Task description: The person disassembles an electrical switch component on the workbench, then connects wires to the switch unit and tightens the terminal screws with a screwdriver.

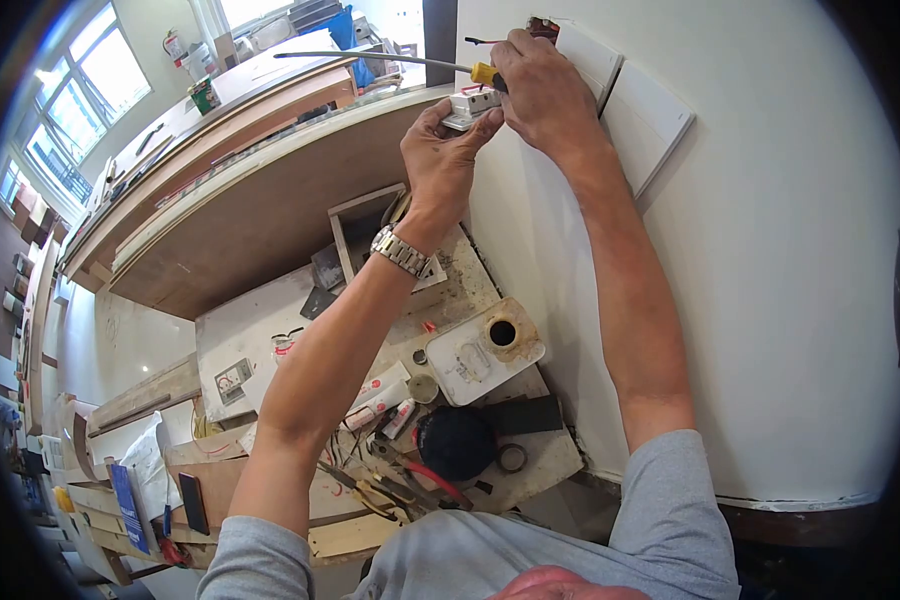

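Note:
My left hand [440,155] is closed on a white wall switch or socket [473,101], held up near the wall between thumb and fingers. A short red wire shows at its top. My right hand [545,95] is closed around a screwdriver [485,74] with a yellow and black handle, its long shaft pointing left above the switch or socket. The right fingertips are close to a black-tipped wire [482,41] and a rough hole [543,28] in the wall. What else those fingers pinch is hidden.
Two flat white plates [650,122] sit on the white wall [780,300] beside my right forearm. Below are a cluttered bench [255,320], a white jerrycan [460,365], a black cap [457,441], pliers [385,490], tubes [378,402] and a wooden box [340,240]. A long wooden panel [240,215] stands left.

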`<state>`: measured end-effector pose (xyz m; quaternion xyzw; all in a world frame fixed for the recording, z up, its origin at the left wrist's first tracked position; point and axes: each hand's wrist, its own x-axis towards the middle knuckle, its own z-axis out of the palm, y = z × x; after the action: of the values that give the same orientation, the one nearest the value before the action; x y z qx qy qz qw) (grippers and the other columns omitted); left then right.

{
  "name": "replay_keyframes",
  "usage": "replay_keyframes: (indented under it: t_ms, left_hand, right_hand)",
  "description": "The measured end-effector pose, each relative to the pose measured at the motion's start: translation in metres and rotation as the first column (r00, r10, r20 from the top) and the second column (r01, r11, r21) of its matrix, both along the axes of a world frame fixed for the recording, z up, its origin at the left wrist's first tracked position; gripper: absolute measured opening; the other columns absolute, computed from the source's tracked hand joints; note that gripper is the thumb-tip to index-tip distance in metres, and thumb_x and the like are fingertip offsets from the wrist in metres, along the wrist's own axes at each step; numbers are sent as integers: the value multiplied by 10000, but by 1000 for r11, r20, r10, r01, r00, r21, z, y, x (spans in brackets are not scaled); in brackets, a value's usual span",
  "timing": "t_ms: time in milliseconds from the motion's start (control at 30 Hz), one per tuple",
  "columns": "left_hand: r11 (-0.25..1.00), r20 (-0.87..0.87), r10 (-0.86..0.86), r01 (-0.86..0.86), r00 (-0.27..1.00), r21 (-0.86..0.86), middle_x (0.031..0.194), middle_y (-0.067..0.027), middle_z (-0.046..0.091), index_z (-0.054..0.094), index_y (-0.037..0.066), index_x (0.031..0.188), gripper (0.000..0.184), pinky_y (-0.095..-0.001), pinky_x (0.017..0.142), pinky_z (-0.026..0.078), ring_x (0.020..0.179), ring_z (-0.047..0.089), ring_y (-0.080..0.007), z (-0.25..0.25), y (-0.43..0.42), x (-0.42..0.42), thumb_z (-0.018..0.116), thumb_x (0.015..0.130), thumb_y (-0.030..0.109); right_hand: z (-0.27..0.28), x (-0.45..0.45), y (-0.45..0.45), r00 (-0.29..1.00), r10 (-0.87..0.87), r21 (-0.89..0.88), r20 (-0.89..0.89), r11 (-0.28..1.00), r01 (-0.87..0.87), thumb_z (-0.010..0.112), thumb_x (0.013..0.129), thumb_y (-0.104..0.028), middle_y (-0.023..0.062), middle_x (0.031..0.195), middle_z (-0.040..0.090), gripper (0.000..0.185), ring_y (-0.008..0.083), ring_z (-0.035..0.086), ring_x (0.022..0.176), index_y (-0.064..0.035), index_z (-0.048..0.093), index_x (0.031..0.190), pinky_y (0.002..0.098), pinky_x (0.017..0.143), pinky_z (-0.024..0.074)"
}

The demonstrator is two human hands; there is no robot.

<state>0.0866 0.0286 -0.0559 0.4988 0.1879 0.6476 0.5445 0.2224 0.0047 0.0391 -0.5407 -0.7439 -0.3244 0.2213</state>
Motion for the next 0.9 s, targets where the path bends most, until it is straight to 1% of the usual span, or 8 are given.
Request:
replay_keyframes:
  t_ms: [233, 333, 433, 533, 600, 733, 833, 900]
  left_hand:
    - [995, -27, 58, -55, 998, 82, 1053, -69, 765, 639, -109, 1287, 553, -195, 792, 551, 932, 688, -69, -1, 8, -2, 917, 869, 124]
    - [981, -98, 140, -125, 985, 151, 1048, -58, 759, 663, -70, 1200, 544, -224, 800, 566, 902, 677, -67, 0, 12, -3, 952, 840, 218]
    - [978, -177, 169, -141, 970, 156, 1052, -75, 761, 645, -97, 1270, 645, -241, 814, 579, 921, 685, -92, 1, 24, -3, 962, 826, 248]
    - [952, -205, 282, -247, 937, 181, 1069, -131, 771, 585, -127, 1383, 790, -267, 822, 589, 927, 710, -127, 9, 26, 0, 968, 812, 262]
    - [871, -387, 472, -352, 792, 342, 1109, -196, 773, 514, -139, 1465, 854, -301, 836, 598, 937, 730, -159, 10, 17, -6, 944, 829, 234]
    - [877, -425, 464, -337, 778, 342, 1043, -133, 779, 521, -115, 1469, 730, -280, 792, 598, 889, 723, -135, 15, 9, -8, 878, 896, 163]
    - [810, -457, 570, -374, 683, 452, 1026, -166, 779, 488, -114, 1496, 698, -302, 796, 606, 878, 735, -147, 18, 9, -3, 817, 924, 111]
    - [704, -406, 679, -385, 611, 597, 960, -165, 773, 462, -113, 1516, 704, -310, 787, 607, 828, 732, -139, 19, 6, -1, 790, 932, 102]
  right_hand:
    - [-10, 1, 1, 998, 17, 3, -58, 1000, -17, 928, 751, -184, 145, 1213, 650, 542, 328, 658, 1178, 18, 669, 1183, 408, 1019, 573]
    - [-11, 1, 1, 995, 35, 31, -95, 999, -33, 909, 758, -148, 153, 1203, 656, 499, 334, 661, 1166, 26, 676, 1163, 409, 1017, 570]
    - [-16, 0, 3, 988, 61, 67, -140, 996, -52, 873, 770, -102, 161, 1177, 666, 427, 336, 666, 1141, 28, 690, 1133, 412, 1008, 565]
    - [-17, -1, 3, 983, 66, 102, -174, 994, -48, 844, 778, -78, 167, 1156, 674, 368, 337, 669, 1111, 28, 704, 1101, 417, 998, 560]
    - [-18, -1, 2, 980, 68, 106, -187, 993, -49, 833, 781, -72, 170, 1149, 677, 346, 338, 670, 1096, 29, 708, 1087, 420, 994, 557]
    - [-23, 1, 5, 975, 93, 123, -204, 990, -69, 847, 774, -101, 176, 1149, 675, 362, 346, 666, 1084, 33, 712, 1082, 429, 989, 552]
    - [-24, -2, 5, 974, 85, 144, -210, 988, -55, 852, 772, -116, 185, 1142, 674, 376, 350, 658, 1078, 37, 714, 1086, 429, 986, 545]
    - [-26, -4, 6, 974, 72, 148, -217, 988, -40, 854, 771, -122, 189, 1136, 674, 379, 351, 654, 1074, 37, 715, 1086, 429, 984, 542]
